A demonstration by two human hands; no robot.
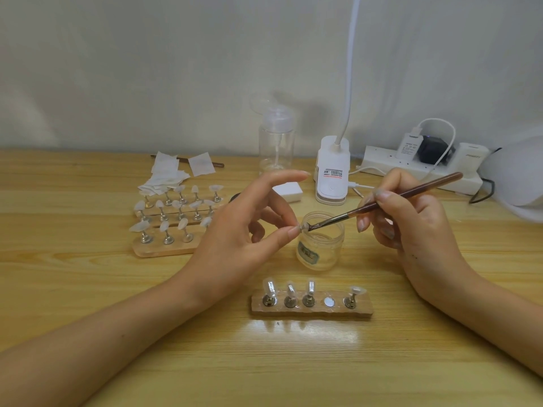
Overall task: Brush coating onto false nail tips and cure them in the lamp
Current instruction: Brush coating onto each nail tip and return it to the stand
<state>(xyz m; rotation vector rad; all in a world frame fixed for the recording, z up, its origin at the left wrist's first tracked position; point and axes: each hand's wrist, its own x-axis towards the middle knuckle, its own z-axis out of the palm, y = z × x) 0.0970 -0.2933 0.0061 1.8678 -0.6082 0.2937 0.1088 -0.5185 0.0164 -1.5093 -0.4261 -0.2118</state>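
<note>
My left hand (249, 227) pinches a nail tip (304, 227); my right hand (411, 218) grips the brush (382, 201), bristles touching it. Near stand (364, 311): one socket bare. Curing not yet done, I judge.

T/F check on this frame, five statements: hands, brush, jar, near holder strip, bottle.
1. The right hand holds the brush. True.
2. The left hand rests flat on the table. False: it is raised and pinches a nail tip over the jar.
3. The jar has its lid on. False: it is open, with no lid on it.
4. The near wooden strip has one spot with no stand. True: the fourth from the left.
5. The pump bottle lies on its side. False: it stands upright.
</note>
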